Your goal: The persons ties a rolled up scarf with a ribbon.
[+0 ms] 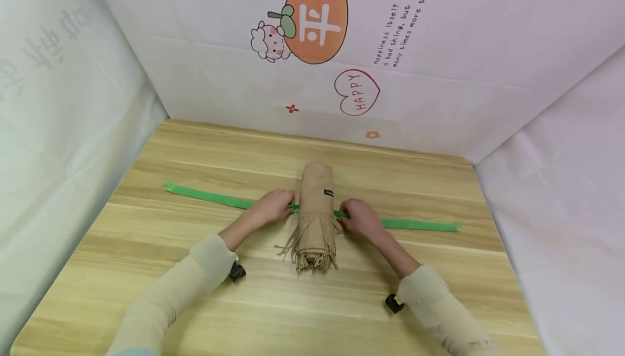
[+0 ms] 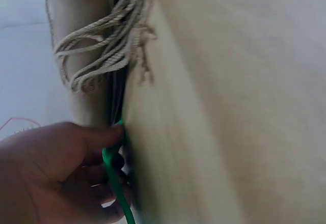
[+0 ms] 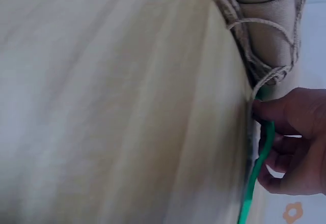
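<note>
A beige scarf point(image 1: 316, 190), rolled into a cylinder, lies on the table with its fringed end toward me and a small black label on its side. Beneath it runs a green ribbon point(image 1: 420, 225), stretched out to both sides. Just left of the roll, my left hand point(image 1: 273, 205) pinches the ribbon between thumb and fingers; the left wrist view shows this ribbon point(image 2: 116, 183) beside the fringe point(image 2: 102, 51). Close on the right side, my right hand point(image 1: 362, 217) pinches the ribbon too, also visible in the right wrist view as a green strip point(image 3: 257, 168). The ribbon's middle is hidden under the scarf.
The wood-grain table point(image 1: 293, 312) is bordered by a white printed backdrop point(image 1: 219, 74) at the back and white cloth sides point(image 1: 566, 182). Black wrist devices point(image 1: 237, 272) hang at both cuffs.
</note>
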{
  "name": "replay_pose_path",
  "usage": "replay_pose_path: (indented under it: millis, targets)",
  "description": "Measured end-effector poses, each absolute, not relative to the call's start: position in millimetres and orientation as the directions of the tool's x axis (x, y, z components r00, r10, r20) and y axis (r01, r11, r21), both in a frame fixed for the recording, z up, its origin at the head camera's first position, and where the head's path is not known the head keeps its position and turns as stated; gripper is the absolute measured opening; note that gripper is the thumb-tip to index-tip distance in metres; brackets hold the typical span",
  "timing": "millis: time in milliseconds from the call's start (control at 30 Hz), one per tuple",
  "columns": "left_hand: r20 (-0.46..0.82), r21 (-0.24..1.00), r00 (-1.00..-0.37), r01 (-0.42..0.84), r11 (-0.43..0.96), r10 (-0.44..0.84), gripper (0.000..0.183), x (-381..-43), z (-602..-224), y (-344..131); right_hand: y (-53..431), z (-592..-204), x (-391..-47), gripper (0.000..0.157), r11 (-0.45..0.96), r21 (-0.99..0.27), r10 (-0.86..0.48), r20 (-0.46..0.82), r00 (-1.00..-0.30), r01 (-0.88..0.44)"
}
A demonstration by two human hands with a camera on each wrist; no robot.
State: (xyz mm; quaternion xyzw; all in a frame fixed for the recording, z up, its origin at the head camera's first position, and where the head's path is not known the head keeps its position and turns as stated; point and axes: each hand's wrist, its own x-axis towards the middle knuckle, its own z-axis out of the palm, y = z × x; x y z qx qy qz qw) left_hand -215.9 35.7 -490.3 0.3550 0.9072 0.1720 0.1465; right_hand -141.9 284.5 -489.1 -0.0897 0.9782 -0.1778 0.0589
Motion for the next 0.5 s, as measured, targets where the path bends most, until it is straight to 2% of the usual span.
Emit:
replay_pose_path:
  millis: [167, 367, 500]
  targets:
    - [-0.211, 0.560, -0.649, 0.533, 0.635, 0.731, 0.024, -220, -485, 31, 293, -484, -145, 0.015, 0.861, -0.485, -0.274, -0.184, -0.944, -0.155]
    - [-0.205, 0.718, -0.592, 0.450, 0.531, 0.779, 0.030, -227, -481, 27, 306, -470, -146, 0.032, 0.692, -0.722, -0.347, -0.323, -0.880, -0.008]
    - [-0.226, 0.776, -0.589, 0.373, 0.509, 0.776, 0.031, -227, -479, 30, 312, -466, -145, 0.034, 0.550, -0.832, -0.396, -0.330, -0.857, 0.066]
